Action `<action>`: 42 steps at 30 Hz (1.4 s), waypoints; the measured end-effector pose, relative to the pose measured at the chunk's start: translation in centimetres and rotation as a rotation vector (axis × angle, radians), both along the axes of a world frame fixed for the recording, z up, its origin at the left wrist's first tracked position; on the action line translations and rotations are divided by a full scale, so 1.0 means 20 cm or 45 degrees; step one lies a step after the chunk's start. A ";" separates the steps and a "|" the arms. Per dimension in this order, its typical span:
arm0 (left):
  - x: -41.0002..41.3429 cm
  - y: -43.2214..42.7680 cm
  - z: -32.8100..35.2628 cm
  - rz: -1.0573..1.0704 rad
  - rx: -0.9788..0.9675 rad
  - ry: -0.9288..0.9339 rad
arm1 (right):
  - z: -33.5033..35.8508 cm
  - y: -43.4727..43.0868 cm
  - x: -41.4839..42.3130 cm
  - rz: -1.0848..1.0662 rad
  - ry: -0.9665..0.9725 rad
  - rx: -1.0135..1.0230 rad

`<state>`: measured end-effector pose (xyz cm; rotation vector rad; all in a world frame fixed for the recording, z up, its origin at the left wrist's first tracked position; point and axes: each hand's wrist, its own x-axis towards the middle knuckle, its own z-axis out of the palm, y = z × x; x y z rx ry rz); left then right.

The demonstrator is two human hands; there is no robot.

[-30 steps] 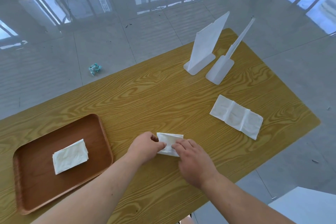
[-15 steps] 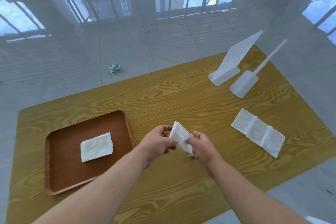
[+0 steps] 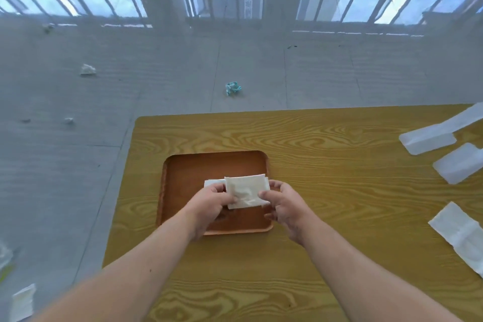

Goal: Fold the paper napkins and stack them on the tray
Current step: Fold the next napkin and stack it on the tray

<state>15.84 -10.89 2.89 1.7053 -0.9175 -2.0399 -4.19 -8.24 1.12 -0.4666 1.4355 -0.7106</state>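
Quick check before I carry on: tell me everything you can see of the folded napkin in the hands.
The folded napkin is a white, soft paper rectangle, slightly creased near its middle. It is held roughly flat over the wooden tray, the left hand pinching its left edge and the right hand its right edge. It overlaps another white napkin already on the tray; whether they touch is unclear.

Earlier napkin (image 3: 212,182) on tray (image 3: 209,165) mostly hidden under held napkin (image 3: 247,191); only a sliver shows at left. Unfolded napkin (image 3: 460,232) cut off by right edge, likewise the white stands (image 3: 428,138), upper right. Floor scraps (image 3: 87,70), upper left, too small to ID.
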 end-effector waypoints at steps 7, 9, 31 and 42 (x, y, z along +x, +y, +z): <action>0.23 -0.03 -0.01 -0.033 0.141 0.247 | -0.03 -0.06 0.17 0.226 -0.338 0.063; 0.27 -0.04 -0.03 -0.026 0.146 0.228 | -0.03 -0.08 0.19 0.268 -0.368 0.055; 0.18 -0.07 0.04 -0.112 0.045 0.124 | 0.03 -0.05 0.15 0.074 -0.453 0.071; 0.28 -0.02 -0.18 -0.174 -0.276 -0.704 | -0.06 -0.06 0.27 0.424 0.412 0.036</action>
